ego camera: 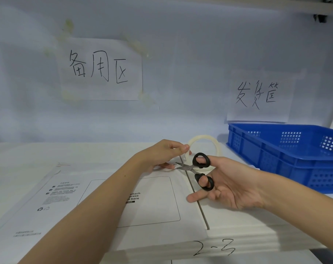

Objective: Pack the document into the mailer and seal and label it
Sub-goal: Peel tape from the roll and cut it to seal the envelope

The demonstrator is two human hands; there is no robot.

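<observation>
A white mailer [70, 202] lies flat on the table, printed side up, with a framed label box. My left hand [162, 153] reaches across it and pinches a roll of clear tape [205, 143] that stands upright just past the mailer's far right corner, with a strip of tape drawn down to the mailer. My right hand [228, 185] holds black-handled scissors [200, 170], thumb and a finger through the loops. The blades are open and point left at the tape strip beside my left fingers. No document is visible.
A blue plastic crate [287, 155] stands at the right on the table. Two paper signs with handwritten characters hang on the back wall [101, 69]. A seam [202, 212] runs through the white table surface, and "2-3" is written near its front edge.
</observation>
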